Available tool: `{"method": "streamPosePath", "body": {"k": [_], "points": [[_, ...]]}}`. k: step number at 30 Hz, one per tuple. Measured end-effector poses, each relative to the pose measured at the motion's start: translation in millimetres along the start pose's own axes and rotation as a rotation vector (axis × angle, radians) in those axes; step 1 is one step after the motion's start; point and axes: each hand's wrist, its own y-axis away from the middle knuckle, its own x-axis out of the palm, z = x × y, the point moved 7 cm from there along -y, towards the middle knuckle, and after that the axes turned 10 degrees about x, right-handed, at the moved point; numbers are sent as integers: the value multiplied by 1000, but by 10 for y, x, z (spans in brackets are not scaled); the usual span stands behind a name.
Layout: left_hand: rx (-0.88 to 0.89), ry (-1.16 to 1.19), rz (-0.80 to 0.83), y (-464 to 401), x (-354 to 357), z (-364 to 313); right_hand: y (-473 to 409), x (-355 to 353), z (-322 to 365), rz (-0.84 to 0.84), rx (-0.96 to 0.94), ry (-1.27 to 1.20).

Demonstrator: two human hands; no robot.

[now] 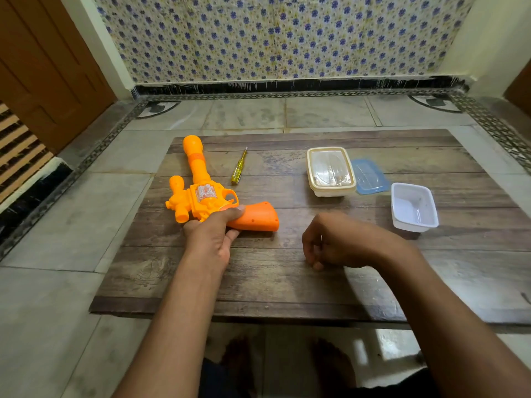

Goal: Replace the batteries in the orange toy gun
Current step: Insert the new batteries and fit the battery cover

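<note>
The orange toy gun [201,193] lies flat on the left part of the wooden board [287,277], barrel pointing away, darker orange grip toward the middle. My left hand [214,234] holds the gun where the grip meets the body, thumb on top and fingers underneath. A yellow-handled screwdriver [239,167] lies just right of the barrel. My right hand [339,242] hovers over the board's middle, right of the grip, fingers loosely curled and holding nothing I can see.
A lidded clear container [330,171] stands at the board's back right, a blue lid [369,176] beside it. An open white tub [413,206] sits further right. The board lies on a tiled floor; a wooden door is at the left.
</note>
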Motion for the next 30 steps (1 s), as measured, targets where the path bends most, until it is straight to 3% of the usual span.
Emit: {"method": "streamPosePath", "body": {"k": [8, 20, 25, 30], "points": [[3, 18, -4, -8, 2, 12, 19, -23, 92, -33, -86, 0], [-13, 30, 23, 6, 33, 30, -94, -255, 512, -434, -348, -399], [-20, 21, 12, 16, 11, 20, -213, -218, 624, -561, -331, -416], [-29, 39, 7, 20, 13, 19, -310, -180, 597, -572, -250, -486]]}}
